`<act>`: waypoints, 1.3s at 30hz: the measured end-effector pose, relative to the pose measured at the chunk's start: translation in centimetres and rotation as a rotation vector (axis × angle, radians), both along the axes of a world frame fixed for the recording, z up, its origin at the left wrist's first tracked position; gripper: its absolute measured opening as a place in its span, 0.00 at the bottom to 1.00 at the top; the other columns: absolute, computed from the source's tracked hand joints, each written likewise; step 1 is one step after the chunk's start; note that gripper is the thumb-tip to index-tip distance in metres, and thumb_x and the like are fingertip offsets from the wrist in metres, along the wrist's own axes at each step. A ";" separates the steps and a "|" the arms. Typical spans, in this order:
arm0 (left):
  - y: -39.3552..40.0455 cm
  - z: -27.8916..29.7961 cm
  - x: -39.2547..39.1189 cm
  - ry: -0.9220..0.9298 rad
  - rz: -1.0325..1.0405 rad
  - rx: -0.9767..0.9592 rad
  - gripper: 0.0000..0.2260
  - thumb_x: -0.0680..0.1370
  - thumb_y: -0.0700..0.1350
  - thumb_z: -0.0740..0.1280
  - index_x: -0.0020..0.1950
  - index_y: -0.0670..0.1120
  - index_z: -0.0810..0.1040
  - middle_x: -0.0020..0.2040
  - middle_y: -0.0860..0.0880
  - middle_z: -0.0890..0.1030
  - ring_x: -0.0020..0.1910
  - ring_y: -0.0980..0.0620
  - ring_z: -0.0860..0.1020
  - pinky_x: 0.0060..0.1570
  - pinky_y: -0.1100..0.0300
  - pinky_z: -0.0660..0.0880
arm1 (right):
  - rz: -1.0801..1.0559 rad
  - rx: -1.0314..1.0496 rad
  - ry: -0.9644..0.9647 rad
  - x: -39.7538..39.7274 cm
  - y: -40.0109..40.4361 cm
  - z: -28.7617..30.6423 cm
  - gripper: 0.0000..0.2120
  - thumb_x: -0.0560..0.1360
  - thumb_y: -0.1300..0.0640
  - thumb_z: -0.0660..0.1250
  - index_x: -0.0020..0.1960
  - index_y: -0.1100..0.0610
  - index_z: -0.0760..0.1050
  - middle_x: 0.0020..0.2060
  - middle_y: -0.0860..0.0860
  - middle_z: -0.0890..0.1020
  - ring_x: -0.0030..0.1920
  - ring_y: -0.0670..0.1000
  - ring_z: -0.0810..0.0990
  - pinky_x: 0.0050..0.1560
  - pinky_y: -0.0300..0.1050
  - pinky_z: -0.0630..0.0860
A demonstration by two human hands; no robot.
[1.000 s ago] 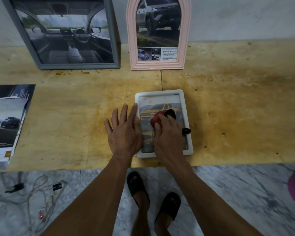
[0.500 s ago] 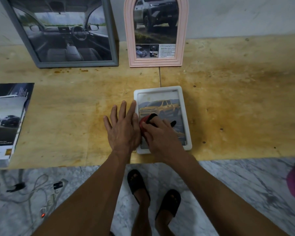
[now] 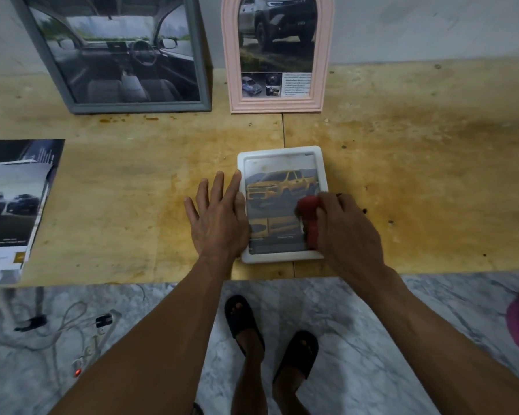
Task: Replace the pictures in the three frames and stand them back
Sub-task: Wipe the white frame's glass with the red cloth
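our left hand (image 3: pixel 218 217) presses flat beside the white frame (image 3: pixel 282 205); our right hand (image 3: pixel 346 232) grips a red cloth (image 3: pixel 309 218) on it.

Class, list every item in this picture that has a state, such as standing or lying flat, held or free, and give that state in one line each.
Grey frame: standing upright, car-interior picture in it.
Pink arched frame: standing upright, truck picture in it.
White frame: lying flat, face up, yellow-truck picture in it.
Left hand: flat, fingers straight, against the white frame's left edge.
Right hand: gripping a red object on the glass.
Brochures: lying flat, untouched.
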State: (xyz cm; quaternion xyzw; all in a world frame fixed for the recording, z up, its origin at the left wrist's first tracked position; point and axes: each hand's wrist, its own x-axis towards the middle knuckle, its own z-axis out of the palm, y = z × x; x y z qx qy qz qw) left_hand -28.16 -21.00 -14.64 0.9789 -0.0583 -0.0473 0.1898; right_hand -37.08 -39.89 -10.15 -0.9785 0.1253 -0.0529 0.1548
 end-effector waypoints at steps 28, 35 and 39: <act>0.0 -0.3 0.1 0.016 -0.016 -0.014 0.21 0.85 0.58 0.45 0.80 0.62 0.55 0.81 0.54 0.55 0.81 0.48 0.46 0.76 0.38 0.41 | 0.182 0.412 0.160 0.7 7.3 -0.8 0.14 0.79 0.58 0.60 0.61 0.53 0.78 0.57 0.55 0.74 0.56 0.57 0.73 0.57 0.55 0.74; 0.0 0.0 0.0 0.011 -0.028 -0.029 0.22 0.85 0.58 0.44 0.80 0.62 0.55 0.81 0.54 0.55 0.81 0.48 0.47 0.76 0.37 0.41 | 0.343 0.118 0.249 0.0 4.3 1.7 0.15 0.78 0.56 0.63 0.63 0.50 0.77 0.58 0.52 0.71 0.59 0.56 0.68 0.55 0.51 0.69; 0.0 0.1 0.0 0.009 -0.026 -0.021 0.22 0.85 0.58 0.44 0.80 0.61 0.55 0.81 0.54 0.55 0.81 0.48 0.47 0.76 0.37 0.43 | 0.340 -0.015 0.189 -0.7 2.2 1.5 0.09 0.75 0.57 0.66 0.54 0.52 0.82 0.50 0.53 0.73 0.52 0.56 0.71 0.45 0.47 0.63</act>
